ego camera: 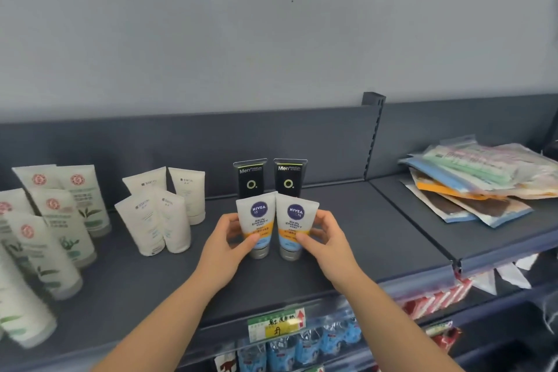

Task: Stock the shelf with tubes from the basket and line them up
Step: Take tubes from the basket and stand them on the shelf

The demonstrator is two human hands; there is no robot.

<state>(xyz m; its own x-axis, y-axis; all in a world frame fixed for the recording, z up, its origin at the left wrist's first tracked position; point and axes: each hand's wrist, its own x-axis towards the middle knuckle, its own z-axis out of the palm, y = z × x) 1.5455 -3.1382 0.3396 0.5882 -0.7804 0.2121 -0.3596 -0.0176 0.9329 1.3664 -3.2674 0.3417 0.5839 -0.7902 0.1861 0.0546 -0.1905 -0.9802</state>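
Observation:
Two white Nivea tubes stand cap-down side by side on the dark shelf (347, 235). My left hand (229, 238) grips the left Nivea tube (256, 217) from its left side. My right hand (324, 235) grips the right Nivea tube (296, 220) from its right side. Right behind them stand two black Men tubes (250, 178), also side by side. The basket is out of view.
A group of plain white tubes (160, 214) stands to the left, and white tubes with red seals and green leaves (51, 220) fill the far left. Flat plastic packets (483, 184) lie piled on the right shelf section. A price tag (276, 325) hangs on the shelf's front edge.

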